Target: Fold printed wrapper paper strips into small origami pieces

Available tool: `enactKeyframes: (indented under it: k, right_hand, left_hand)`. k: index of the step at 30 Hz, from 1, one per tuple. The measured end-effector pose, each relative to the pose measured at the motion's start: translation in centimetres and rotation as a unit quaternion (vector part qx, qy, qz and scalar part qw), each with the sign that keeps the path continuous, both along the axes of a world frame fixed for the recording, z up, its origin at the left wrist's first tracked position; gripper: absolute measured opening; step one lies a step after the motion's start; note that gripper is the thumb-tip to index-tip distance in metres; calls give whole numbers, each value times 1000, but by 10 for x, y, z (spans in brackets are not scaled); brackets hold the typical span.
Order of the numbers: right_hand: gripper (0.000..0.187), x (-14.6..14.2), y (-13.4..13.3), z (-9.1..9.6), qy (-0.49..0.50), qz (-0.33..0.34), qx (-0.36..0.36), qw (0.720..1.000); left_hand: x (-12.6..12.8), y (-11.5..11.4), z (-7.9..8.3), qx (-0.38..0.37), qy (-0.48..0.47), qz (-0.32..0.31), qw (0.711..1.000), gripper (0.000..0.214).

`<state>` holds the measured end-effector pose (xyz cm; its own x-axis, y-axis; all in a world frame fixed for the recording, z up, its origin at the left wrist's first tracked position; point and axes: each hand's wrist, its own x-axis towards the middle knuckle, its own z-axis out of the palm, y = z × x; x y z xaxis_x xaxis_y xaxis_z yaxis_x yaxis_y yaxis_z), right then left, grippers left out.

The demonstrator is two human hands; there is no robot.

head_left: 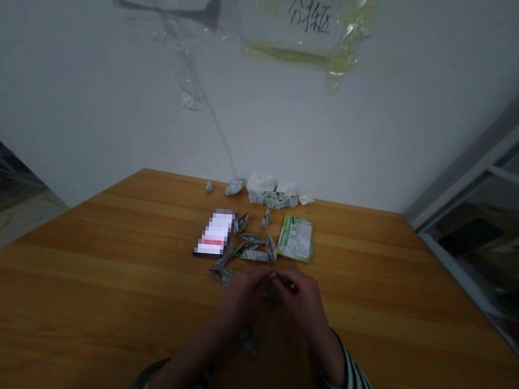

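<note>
My left hand (247, 284) and my right hand (302, 292) meet at the fingertips over the middle of the wooden table. The fingers of both are closed in a pinch. Between them shows a bit of a folded printed paper piece (270, 290); most of it is hidden by the hands. Just beyond my fingers lie several folded paper strips (254, 255), grey-white with print, in a loose cluster. Nearer to me, between my forearms, another folded paper piece (249, 341) rests on the table in shadow.
A phone (216, 233) with a lit, blurred screen lies left of the paper strips. To their right is a green and white printed packet (296, 238). Crumpled white tissues (262, 184) and printed paper sit against the wall. A shelf rack (490, 171) stands at the right.
</note>
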<state>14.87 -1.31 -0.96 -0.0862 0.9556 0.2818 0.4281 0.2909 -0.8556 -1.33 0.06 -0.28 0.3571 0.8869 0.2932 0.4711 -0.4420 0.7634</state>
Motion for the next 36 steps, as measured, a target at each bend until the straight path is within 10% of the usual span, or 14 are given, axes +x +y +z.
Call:
enactKeyframes:
  k: [10, 20, 27, 36]
  right_hand:
    - [13, -8, -1, -6, 187, -21, -82, 979]
    - [24, -12, -2, 4, 365, -42, -71, 927]
    - [6, 5, -9, 17, 149, 69, 75, 984]
    - [29, 8, -10, 15, -20, 78, 158, 984]
  left_hand:
    - [5, -5, 6, -6, -32, 43, 999, 20]
    - [5, 0, 3, -174, -368, 65, 911, 25]
    - [-2, -6, 19, 15, -219, 75, 973, 13]
    - [-1, -7, 16, 71, -156, 53, 984, 14]
